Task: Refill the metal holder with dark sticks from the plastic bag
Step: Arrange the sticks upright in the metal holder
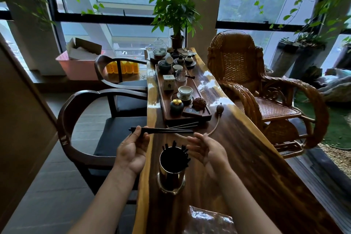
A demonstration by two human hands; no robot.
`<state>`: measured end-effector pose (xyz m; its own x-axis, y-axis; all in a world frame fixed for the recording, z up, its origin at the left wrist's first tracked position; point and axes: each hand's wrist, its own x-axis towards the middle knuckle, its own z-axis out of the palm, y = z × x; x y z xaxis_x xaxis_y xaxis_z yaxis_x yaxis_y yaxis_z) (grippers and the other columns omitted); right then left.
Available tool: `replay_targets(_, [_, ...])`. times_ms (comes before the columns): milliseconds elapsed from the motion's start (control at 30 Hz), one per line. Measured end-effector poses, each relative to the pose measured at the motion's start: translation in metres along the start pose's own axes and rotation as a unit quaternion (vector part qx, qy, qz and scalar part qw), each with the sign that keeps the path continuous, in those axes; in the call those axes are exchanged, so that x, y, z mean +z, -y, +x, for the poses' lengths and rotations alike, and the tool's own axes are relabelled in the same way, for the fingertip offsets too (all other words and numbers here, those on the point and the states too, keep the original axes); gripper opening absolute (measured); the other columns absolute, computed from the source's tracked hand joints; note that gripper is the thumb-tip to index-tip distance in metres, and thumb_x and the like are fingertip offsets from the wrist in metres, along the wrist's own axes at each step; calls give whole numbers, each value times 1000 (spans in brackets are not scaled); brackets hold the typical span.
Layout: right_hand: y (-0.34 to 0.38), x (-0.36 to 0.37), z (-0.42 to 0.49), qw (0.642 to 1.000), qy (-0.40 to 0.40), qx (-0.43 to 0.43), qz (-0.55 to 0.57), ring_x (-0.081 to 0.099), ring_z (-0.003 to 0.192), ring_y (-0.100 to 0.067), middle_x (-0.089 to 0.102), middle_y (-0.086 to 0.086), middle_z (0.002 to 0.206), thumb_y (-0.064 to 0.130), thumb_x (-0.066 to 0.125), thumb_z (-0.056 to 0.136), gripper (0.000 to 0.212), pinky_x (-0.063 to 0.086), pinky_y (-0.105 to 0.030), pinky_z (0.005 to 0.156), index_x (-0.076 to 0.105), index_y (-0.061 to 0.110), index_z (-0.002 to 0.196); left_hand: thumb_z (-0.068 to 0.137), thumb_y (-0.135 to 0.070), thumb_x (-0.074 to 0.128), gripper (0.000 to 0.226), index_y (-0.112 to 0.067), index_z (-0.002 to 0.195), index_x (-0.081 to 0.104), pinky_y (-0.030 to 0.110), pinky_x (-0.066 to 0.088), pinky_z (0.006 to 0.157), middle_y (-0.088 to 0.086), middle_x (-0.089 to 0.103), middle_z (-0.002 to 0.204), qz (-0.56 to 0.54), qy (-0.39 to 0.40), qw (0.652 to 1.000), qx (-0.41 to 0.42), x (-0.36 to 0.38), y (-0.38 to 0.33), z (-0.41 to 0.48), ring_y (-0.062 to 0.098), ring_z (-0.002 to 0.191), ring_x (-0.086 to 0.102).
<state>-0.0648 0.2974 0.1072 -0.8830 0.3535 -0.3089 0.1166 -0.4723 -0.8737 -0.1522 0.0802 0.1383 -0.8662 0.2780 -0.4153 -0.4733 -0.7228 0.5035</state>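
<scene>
A shiny metal holder (171, 174) stands upright on the long wooden table (247, 157), with several dark sticks poking out of its right side. My left hand (133, 150) grips a bundle of dark sticks (167, 130) near one end and holds them level, pointing right, above and beyond the holder. My right hand (206, 149) hovers just right of the holder's mouth, palm turned left, fingers relaxed and holding nothing. A clear plastic bag (210, 220) lies crumpled on the table near the bottom edge, between my forearms.
A wooden tea tray (206, 118) with cups, jars and a small box lies beyond the sticks. A rubber bulb with a hose (220, 109) lies to its right. Dark armchairs (79, 119) stand left of the table, a wicker chair (266, 89) on the right.
</scene>
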Motion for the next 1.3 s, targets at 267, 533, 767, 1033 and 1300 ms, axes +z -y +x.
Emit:
replay_targets(267, [-12, 37, -17, 983, 148, -89, 58, 68, 90, -19, 67, -14, 132, 3, 78, 80, 65, 55, -31, 76, 54, 14, 139, 96, -8, 60, 15, -8, 80, 62, 18, 56, 45, 5, 70, 56, -51, -95, 991, -84, -2, 37, 0, 9, 43, 65])
replay_targets(533, [-2, 44, -20, 949, 30, -285, -131, 75, 85, -23, 79, -9, 94, 25, 74, 87, 14, 59, -29, 71, 77, 14, 95, 91, -8, 68, 8, -4, 88, 61, 17, 53, 42, 12, 64, 85, -45, -131, 984, -112, -5, 60, -1, 11, 43, 64])
replay_targets(767, [9, 35, -18, 938, 23, -288, -192, 75, 87, -26, 78, -7, 93, 32, 74, 89, 9, 62, -48, 79, 76, 24, 93, 90, -17, 69, 16, -3, 96, 64, 21, 56, 45, 12, 66, 88, -3, -83, 986, -145, -2, 64, 2, 15, 59, 66])
replay_targets(1033, [34, 23, -18, 915, -16, -319, -245, 76, 88, -13, 79, 2, 90, 31, 73, 90, 6, 62, -36, 76, 75, 25, 92, 89, -31, 70, 25, -18, 109, 62, 38, 61, 74, 7, 67, 100, 549, -39, 808, 212, -40, 63, 14, 19, 84, 68])
replay_targets(1300, [19, 28, 4, 848, -36, -302, -435, 69, 70, -1, 73, 10, 73, 33, 76, 87, 8, 53, -16, 59, 74, 26, 84, 77, -50, 78, 84, -20, 146, 40, 35, 46, 101, -3, 49, 144, 776, 82, 585, 221, -69, 73, 30, 18, 129, 51])
